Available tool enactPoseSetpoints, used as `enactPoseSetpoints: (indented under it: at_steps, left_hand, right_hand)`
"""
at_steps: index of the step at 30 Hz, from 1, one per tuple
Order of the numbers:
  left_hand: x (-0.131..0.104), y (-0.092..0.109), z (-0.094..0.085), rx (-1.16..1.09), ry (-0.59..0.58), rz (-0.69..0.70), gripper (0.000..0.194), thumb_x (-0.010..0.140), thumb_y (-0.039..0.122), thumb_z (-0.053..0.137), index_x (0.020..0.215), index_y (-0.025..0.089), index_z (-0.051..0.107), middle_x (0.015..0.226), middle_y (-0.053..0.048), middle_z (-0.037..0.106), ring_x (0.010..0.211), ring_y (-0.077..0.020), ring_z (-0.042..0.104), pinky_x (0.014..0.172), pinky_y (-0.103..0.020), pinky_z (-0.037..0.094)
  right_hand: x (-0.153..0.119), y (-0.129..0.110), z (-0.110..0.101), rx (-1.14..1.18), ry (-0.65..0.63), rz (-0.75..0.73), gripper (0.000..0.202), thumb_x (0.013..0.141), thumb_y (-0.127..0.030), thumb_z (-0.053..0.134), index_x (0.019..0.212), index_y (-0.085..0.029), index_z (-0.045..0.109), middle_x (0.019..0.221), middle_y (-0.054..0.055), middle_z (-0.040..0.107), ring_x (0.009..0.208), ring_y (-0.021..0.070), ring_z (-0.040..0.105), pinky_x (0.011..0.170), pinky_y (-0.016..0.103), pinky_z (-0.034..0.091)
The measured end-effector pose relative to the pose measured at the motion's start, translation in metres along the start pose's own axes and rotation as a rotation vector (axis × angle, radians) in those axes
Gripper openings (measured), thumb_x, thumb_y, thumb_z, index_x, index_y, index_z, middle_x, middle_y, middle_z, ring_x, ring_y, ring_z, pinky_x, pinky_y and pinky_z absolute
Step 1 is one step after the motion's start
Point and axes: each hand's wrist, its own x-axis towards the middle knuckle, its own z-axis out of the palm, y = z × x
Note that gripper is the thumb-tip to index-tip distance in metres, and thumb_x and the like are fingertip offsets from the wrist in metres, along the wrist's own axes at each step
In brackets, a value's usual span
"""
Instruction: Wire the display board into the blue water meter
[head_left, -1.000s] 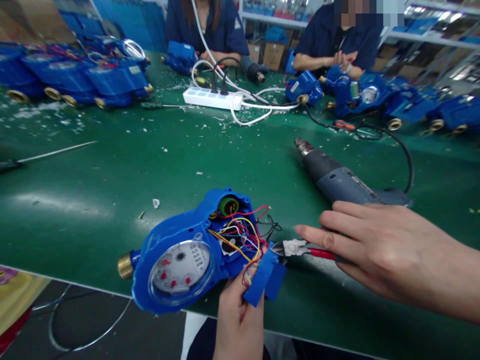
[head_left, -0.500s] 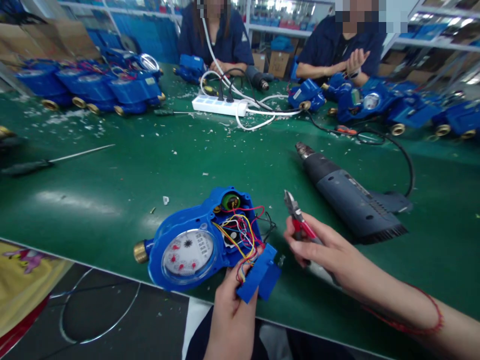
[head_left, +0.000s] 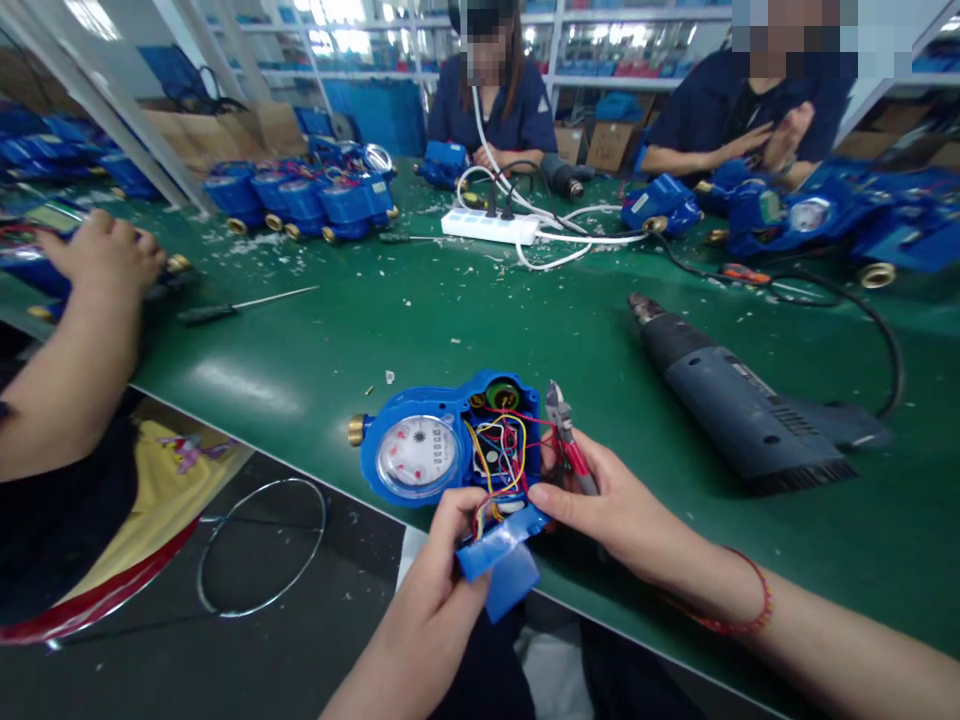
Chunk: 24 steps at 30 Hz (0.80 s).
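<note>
A blue water meter point(head_left: 416, 455) lies on the green bench with its housing uncovered. Inside it, red, yellow, white and black wires surround a round green part point(head_left: 502, 393). My left hand point(head_left: 439, 580) grips the blue plastic cover point(head_left: 495, 548), where several wires run in from the housing. In my right hand point(head_left: 626, 505) are red-handled cutting pliers point(head_left: 571, 448), jaws pointing up and away beside the housing. The thumb of that hand reaches the near end of the cover, and its fingertips are by the wires at the housing's right edge.
A heat gun point(head_left: 731, 400) lies to the right. Further back are a white power strip point(head_left: 487, 226), a screwdriver point(head_left: 247, 304) and several blue meters point(head_left: 300, 200). Another person's hand point(head_left: 109, 250) rests on a meter at the left. Two people sit opposite.
My right hand with the pliers has come in from the right to the cover and wires. The view has swung left, bringing a co-worker's arm into sight.
</note>
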Motion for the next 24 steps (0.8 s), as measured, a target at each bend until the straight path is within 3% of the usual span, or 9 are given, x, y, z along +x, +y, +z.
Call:
enactPoseSetpoints:
  at_steps: [2,4,8,13,16,19,22,24]
  left_hand:
    - [-0.007,-0.001,-0.002,0.005,0.047,0.007,0.032,0.084,0.009,0.056,0.106,0.033,0.059,0.085,0.008,0.062,0.074,-0.0113,0.058,0.07,-0.016,0.046]
    - [-0.014,-0.001,-0.004,0.023,0.068,0.006,0.034,0.082,0.007,0.055,0.105,0.033,0.057,0.086,0.008,0.06,0.076,-0.0114,0.056,0.072,-0.016,0.044]
    - [-0.019,0.005,-0.01,0.096,-0.029,0.021,0.029,0.085,0.008,0.052,0.102,0.029,0.063,0.096,0.003,0.062,0.093,-0.016,0.058,0.087,-0.021,0.042]
    - [-0.016,0.008,-0.02,0.14,-0.096,0.102,0.035,0.084,0.005,0.05,0.103,0.028,0.068,0.1,0.001,0.065,0.095,-0.0178,0.058,0.086,-0.024,0.043]
    - [-0.016,0.003,-0.023,-0.003,-0.08,0.096,0.024,0.086,0.009,0.057,0.096,0.028,0.068,0.091,0.002,0.064,0.085,-0.0148,0.057,0.077,-0.021,0.044]
    - [-0.022,-0.008,-0.021,-0.346,-0.052,0.071,0.018,0.088,0.025,0.065,0.103,0.032,0.06,0.091,0.003,0.065,0.076,-0.0124,0.059,0.067,-0.019,0.045]
    - [-0.031,-0.025,-0.008,-0.596,0.048,0.082,0.043,0.083,0.05,0.069,0.119,0.036,0.052,0.102,-0.002,0.069,0.086,-0.0175,0.066,0.074,-0.026,0.051]
    - [-0.036,-0.036,0.004,-0.6,0.188,0.126,0.075,0.065,0.05,0.085,0.129,0.04,0.047,0.114,-0.003,0.068,0.096,-0.0215,0.068,0.081,-0.029,0.052]
  right_hand:
    - [-0.004,-0.001,0.002,0.0,-0.037,0.0,0.039,0.077,-0.046,0.074,0.092,-0.021,0.048,0.077,-0.003,0.05,0.065,0.011,0.043,0.06,0.024,0.041]
    - [-0.007,-0.002,0.004,-0.005,-0.054,0.008,0.04,0.076,-0.045,0.075,0.096,-0.02,0.05,0.082,-0.002,0.054,0.069,0.0124,0.048,0.064,0.026,0.043]
    - [-0.007,-0.007,0.01,-0.081,-0.025,0.021,0.044,0.075,-0.038,0.073,0.107,-0.017,0.052,0.094,0.004,0.061,0.081,0.0167,0.055,0.074,0.032,0.046]
    - [-0.002,-0.006,0.013,-0.264,0.048,-0.083,0.032,0.077,-0.033,0.067,0.102,-0.017,0.053,0.097,0.007,0.064,0.085,0.0202,0.058,0.079,0.037,0.048]
    - [-0.001,0.0,0.012,-0.248,0.054,-0.088,0.033,0.077,-0.034,0.067,0.102,-0.018,0.052,0.098,0.007,0.065,0.085,0.0201,0.059,0.079,0.037,0.049]
    - [-0.003,0.009,0.014,-0.113,0.091,-0.096,0.037,0.076,-0.037,0.07,0.103,-0.018,0.053,0.096,0.005,0.065,0.082,0.0183,0.06,0.076,0.033,0.05]
    - [-0.007,0.016,0.022,0.01,0.142,-0.084,0.043,0.074,-0.041,0.074,0.105,-0.019,0.054,0.096,0.004,0.065,0.082,0.0178,0.06,0.075,0.031,0.051]
    - [-0.01,0.019,0.029,0.075,0.138,-0.059,0.045,0.074,-0.042,0.075,0.107,-0.019,0.054,0.098,0.004,0.065,0.084,0.0185,0.06,0.078,0.032,0.051]
